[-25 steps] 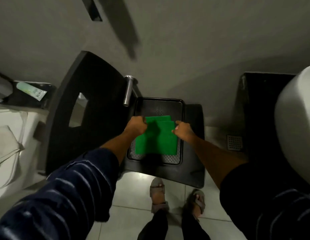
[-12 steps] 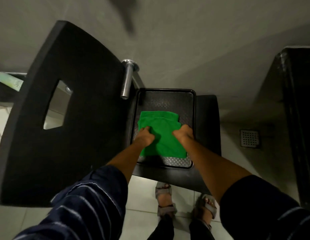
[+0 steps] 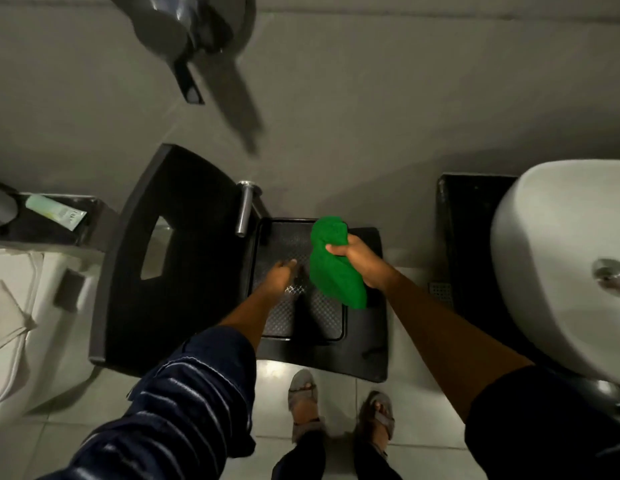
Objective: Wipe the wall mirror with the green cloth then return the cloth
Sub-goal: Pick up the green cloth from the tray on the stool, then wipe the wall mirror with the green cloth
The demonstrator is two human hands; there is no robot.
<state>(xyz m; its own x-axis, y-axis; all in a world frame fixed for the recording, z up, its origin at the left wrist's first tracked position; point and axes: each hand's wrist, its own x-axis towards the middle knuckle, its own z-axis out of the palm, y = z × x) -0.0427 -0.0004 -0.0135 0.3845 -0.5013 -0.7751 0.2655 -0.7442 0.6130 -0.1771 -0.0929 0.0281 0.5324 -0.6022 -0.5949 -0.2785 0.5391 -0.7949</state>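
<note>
Grey bathroom wall (image 3: 405, 98) filled the upper half of the view, w/ pale floor tiles (image 3: 273, 403) below. Black chair (image 3: 183, 265) stood against the wall at centre-left; its seat carried a black tray (image 3: 301, 327) w/ a textured mesh-like base. Metal bar (image 3: 245, 209) projected from the wall just above the tray's rear-left corner.

Right hand (image 3: 360, 261) was clenched around the green cloth (image 3: 332, 265), gripping it at mid-length; cloth was bunched, upper end sticking up past the thumb, lower end hanging down toward the tray's right edge. Cloth appeared lifted clear of the tray base, though contact at its lowest tip could not be told. Left hand (image 3: 280, 275) hovered low over the tray centre, just left of the cloth & apart from it; fingers loosely extended, holding nothing, slightly motion-blurred. Left arm wore a dark striped sleeve (image 3: 183, 403) pushed up the forearm; right forearm was bare.

White basin (image 3: 558, 258) occupied the right edge, beside a dark panel (image 3: 471, 237). Floor drain (image 3: 440, 292) lay between panel & chair. At left: white toilet (image 3: 10, 323) & a dark shelf holding a pale green tube (image 3: 55, 211). Dark wall fixture (image 3: 183, 36) hung at top, blurred. Two sandalled feet (image 3: 339, 407) stood in front of the chair.
</note>
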